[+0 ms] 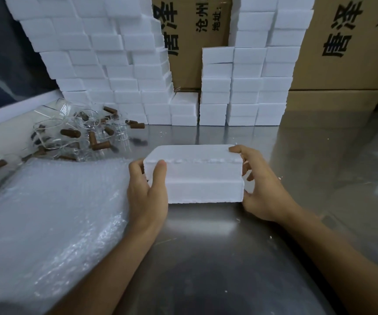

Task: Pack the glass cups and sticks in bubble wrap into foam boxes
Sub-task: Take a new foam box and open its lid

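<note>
Right now both hands are clamped on one closed foam box at the middle of the steel table, one hand at each end. The left hand holds the left end, with its thumb lying up the near face and its fingers curled behind the far side. The right hand holds the right end, with a fingertip hooked over the top far corner and the thumb low against the near edge. A seam runs along the near face of the box between its upper and lower halves, and the lid sits flush. Just beside the box on the left lies a stack of bubble wrap sheets, reaching to the near edge of the table. Beyond the wrap, well apart from the box, sits a loose heap of glass cups mixed with brown sticks. Along the back of the table stand stacks of white foam boxes, and behind them rise cardboard cartons printed with black characters.
</note>
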Demonstrator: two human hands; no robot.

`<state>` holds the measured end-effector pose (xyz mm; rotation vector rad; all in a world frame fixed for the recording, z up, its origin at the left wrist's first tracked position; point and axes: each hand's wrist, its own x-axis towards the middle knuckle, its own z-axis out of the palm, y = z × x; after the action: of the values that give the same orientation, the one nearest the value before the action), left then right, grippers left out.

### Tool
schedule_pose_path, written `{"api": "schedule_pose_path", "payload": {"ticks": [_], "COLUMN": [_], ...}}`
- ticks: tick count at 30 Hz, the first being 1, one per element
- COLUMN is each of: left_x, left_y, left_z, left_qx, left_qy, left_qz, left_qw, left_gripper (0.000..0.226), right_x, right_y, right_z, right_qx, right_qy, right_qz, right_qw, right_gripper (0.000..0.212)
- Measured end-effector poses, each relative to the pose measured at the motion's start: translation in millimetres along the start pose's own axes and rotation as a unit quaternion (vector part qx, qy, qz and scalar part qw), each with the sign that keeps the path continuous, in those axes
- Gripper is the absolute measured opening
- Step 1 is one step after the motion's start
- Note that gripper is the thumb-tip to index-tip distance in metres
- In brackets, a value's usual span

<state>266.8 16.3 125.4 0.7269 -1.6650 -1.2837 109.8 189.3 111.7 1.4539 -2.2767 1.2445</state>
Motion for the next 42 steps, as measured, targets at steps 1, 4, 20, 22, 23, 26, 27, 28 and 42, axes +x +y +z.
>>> {"api": "schedule_pose_path", "payload": {"ticks": [1,4,20,22,23,26,27,28,42], "left_x": [0,1,10,12,12,13,13,14,34], "left_y": [-1,-2,5,2,1,-2,-2,-2,1], "left_z": [-1,-2,-7,-5,-5,-5,-5,-5,-10], "left_qx": [0.007,0.013,0.104,0.136,0.148,0.174,0.181,0.183,0.242], "left_qy": [-0.001,-0.004,-0.149,-0.134,-0.121,-0.082,-0.078,-0.080,-0.183], "left_qz": [-0.005,-0.016,-0.105,-0.095,-0.091,-0.080,-0.076,-0.073,0.012], "left_qw": [1.000,1.000,0.978,0.977,0.977,0.978,0.978,0.977,0.953], "left_gripper": [0.013,0.010,0.025,0.032,0.030,0.020,0.020,0.020,0.035], "right_x": [0,4,7,7,7,9,9,9,14], "right_y": [0,-2,-16,-15,-15,-18,-19,-20,-55], "right_z": [-1,-5,-3,0,1,0,0,0,-5], "right_qx": [0.012,0.131,0.139,0.119,0.115,0.100,0.088,0.069,-0.142], "right_qy": [-0.005,-0.018,-0.029,-0.003,0.006,0.013,0.016,0.020,-0.054], "right_qz": [0.016,0.080,0.254,0.265,0.268,0.274,0.276,0.275,0.263], "right_qw": [1.000,0.988,0.957,0.957,0.957,0.956,0.957,0.959,0.953], "right_gripper": [0.089,0.085,0.054,0.045,0.040,0.028,0.025,0.024,0.036]}}
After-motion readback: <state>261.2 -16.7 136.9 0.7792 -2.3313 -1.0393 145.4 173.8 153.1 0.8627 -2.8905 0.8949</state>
